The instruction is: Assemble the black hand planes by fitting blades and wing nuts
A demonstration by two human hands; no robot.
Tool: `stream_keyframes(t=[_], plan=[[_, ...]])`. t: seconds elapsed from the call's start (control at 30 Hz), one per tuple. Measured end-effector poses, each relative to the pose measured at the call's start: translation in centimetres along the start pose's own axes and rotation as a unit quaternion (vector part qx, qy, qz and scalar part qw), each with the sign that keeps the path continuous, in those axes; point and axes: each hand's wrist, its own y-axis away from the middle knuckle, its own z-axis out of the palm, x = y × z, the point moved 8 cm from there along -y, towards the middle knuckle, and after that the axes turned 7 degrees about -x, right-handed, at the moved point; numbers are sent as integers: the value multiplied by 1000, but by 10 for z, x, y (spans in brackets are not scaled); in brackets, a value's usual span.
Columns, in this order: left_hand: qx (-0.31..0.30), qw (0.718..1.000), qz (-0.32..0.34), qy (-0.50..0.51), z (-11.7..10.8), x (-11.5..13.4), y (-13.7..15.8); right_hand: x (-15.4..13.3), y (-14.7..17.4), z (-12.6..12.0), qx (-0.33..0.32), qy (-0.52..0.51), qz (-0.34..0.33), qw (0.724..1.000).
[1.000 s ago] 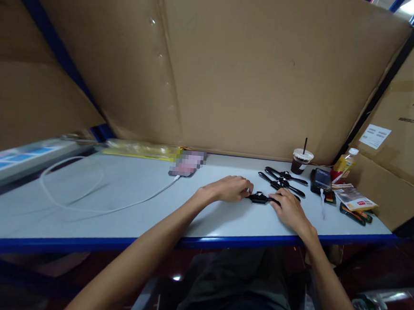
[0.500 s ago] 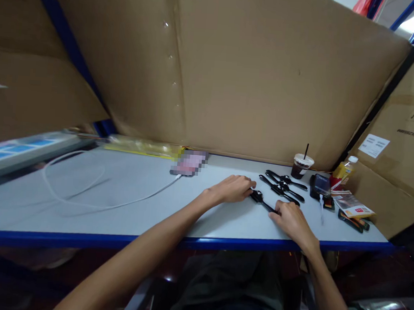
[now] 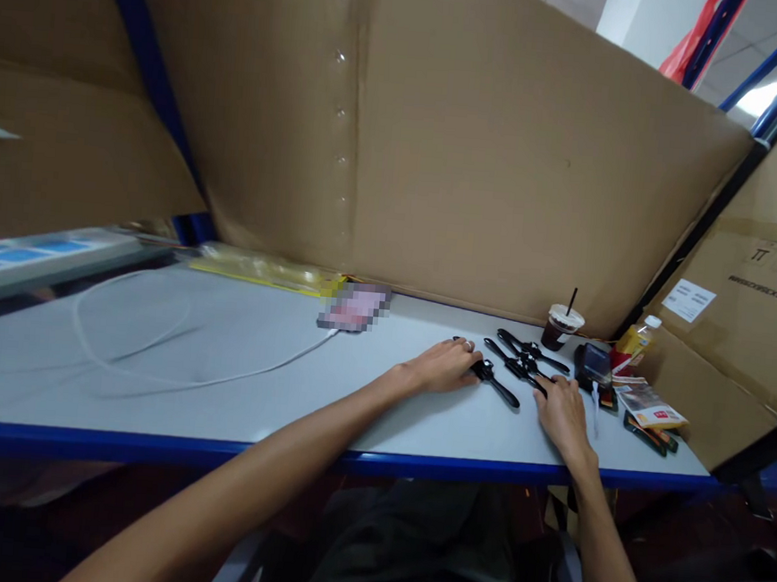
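A black two-handled tool that looks like a spokeshave [image 3: 503,391] lies on the grey tabletop, its right handle bare. My left hand [image 3: 446,365], with a ring on one finger, is closed over the other handle, whose tip pokes out past the fingers. Just behind it, several similar black spokeshaves [image 3: 523,366] lie crossed in a cluster. My right hand [image 3: 562,414] has its fingers closed at the near right handle end of one in that cluster; the fingers partly hide that end.
Right of the cluster stand a lidded iced drink cup [image 3: 562,329], a dark device [image 3: 593,365], a yellow bottle [image 3: 638,344] and a flat packet [image 3: 652,407]. A phone [image 3: 355,308] trails a white cable [image 3: 219,386] leftward. Cardboard [image 3: 459,153] walls the back.
My right hand has let go of the nearest spokeshave's right handle and moved right and slightly back to the cluster. My left hand remains on the nearest spokeshave. The view has shifted a little.
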Motion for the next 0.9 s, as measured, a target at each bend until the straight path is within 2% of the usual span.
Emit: stream_keyframes(t=[0.2,0.4,0.6,0.8,0.9], plan=[[30,999,-20,-6,2,11,-8,2,-7,3,25,-59,-48,997],[46,998,-38,11,3,14,-12,-22,-9,8,37,-131,-103,985],[53,998,-33,-4,5,14,-10,-35,-1,8,26,-141,-120,982],[39,998,-42,-10,5,14,-8,-36,4,3,30,-175,-118,977],[39,998,-49,2,6,12,-9,-24,2,-7,71,-184,-74,978]])
